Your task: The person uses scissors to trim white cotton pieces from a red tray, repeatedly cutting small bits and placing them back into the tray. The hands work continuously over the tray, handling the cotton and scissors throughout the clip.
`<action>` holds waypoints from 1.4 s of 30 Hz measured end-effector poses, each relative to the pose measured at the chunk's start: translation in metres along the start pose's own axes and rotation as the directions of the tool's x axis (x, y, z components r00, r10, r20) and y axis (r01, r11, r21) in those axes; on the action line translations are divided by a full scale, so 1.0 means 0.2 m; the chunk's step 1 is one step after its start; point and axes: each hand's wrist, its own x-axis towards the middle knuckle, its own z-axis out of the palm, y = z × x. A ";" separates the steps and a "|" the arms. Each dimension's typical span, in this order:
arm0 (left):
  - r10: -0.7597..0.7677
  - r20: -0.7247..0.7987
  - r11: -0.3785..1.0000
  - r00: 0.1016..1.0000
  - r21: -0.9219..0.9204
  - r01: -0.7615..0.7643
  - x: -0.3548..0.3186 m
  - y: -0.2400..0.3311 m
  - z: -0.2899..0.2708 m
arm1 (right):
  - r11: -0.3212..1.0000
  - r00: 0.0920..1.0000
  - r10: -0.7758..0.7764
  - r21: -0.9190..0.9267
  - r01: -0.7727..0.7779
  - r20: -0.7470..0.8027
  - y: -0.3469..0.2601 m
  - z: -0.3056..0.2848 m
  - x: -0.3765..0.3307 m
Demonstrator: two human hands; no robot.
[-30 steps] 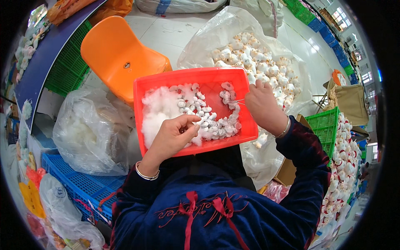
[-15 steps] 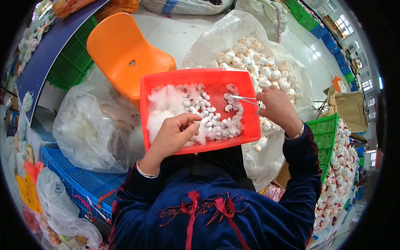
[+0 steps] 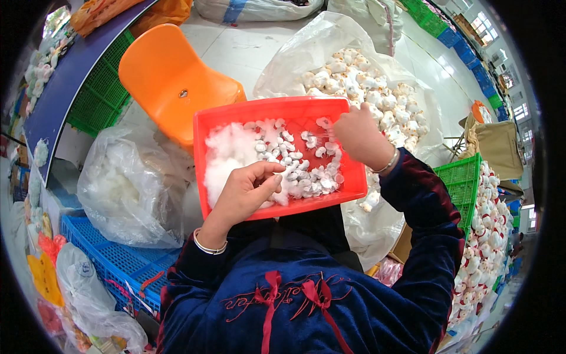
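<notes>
A red plastic tray (image 3: 274,107) sits over my lap. On its left side lies loose white stuffing (image 3: 227,150); small white stuffed pieces (image 3: 315,180) fill the middle and right. My left hand (image 3: 250,186) hovers over the tray's near side, thumb and forefinger pinched together by the white pieces; what is between them, if anything, I cannot make out. My right hand (image 3: 362,138) is closed above the tray's right rim. The metal forceps with finger loops seen in it half a second ago are now hidden by the hand.
Beyond the tray lies a clear bag (image 3: 289,65) of white stuffed figures (image 3: 386,97). An orange chair (image 3: 171,88) stands at the far left, with a plastic bag of stuffing (image 3: 127,183) near a blue crate (image 3: 124,253). A green crate (image 3: 460,186) is at my right.
My right hand has moved left and turned, so the forceps no longer show. A few white pieces in the tray's right part have shifted left. My left hand stays in place.
</notes>
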 end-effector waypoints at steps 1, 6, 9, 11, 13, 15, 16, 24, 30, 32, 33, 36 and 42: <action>-0.002 -0.007 1.000 1.000 -0.002 0.002 0.00 0.00 0.00 | 0.999 0.999 0.008 0.043 -0.009 0.032 0.02 -0.01 -0.01; 0.001 -0.007 1.000 1.000 -0.019 -0.001 0.01 -0.04 -0.01 | 0.762 0.999 0.011 0.648 0.021 -0.046 0.16 -0.07 -0.18; 0.151 -0.111 0.984 0.982 -0.076 -0.160 0.06 -0.07 0.04 | 0.474 0.995 -0.101 0.878 0.063 -0.017 0.16 -0.06 -0.27; 0.095 -0.061 0.969 0.994 -0.224 -0.107 0.06 -0.02 0.05 | 0.334 0.982 -0.186 0.937 0.105 -0.044 0.12 -0.02 -0.30; 0.072 0.006 0.947 0.997 -0.313 -0.067 0.06 0.03 0.06 | 0.257 0.965 -0.255 0.958 0.129 -0.062 0.08 0.02 -0.32; 0.052 0.118 0.951 0.992 -0.310 -0.013 0.07 0.01 0.01 | 0.219 0.948 -0.317 0.971 0.095 -0.022 0.05 0.03 -0.32; 0.041 0.171 0.952 0.984 -0.306 0.014 0.07 0.00 -0.01 | 0.201 0.937 -0.350 0.976 0.079 -0.004 0.04 0.03 -0.31; 0.018 -0.153 0.920 0.988 -0.385 -0.076 0.06 -0.03 0.00 | 0.367 0.989 -0.001 0.920 0.136 -0.146 -0.10 0.06 -0.38; 0.014 -0.208 0.925 0.978 -0.369 -0.092 0.04 -0.06 -0.01 | 0.482 0.951 0.088 0.848 0.221 -0.297 -0.32 0.06 -0.40; 0.045 -0.237 0.932 0.970 -0.340 -0.127 0.04 -0.06 0.00 | 0.483 0.958 0.097 0.854 0.193 -0.271 -0.34 0.06 -0.38; 0.038 -0.237 0.928 0.971 -0.352 -0.121 0.04 -0.05 0.00 | 0.484 0.961 0.103 0.857 0.178 -0.258 -0.35 0.06 -0.38; 0.035 -0.220 0.934 0.975 -0.341 -0.111 0.03 -0.05 0.00 | 0.451 0.976 0.103 0.884 0.124 -0.190 -0.35 0.03 -0.39; 0.056 -0.176 0.956 0.983 -0.274 -0.103 0.01 -0.04 0.01 | 0.391 0.977 0.026 0.902 0.184 -0.211 -0.32 0.06 -0.36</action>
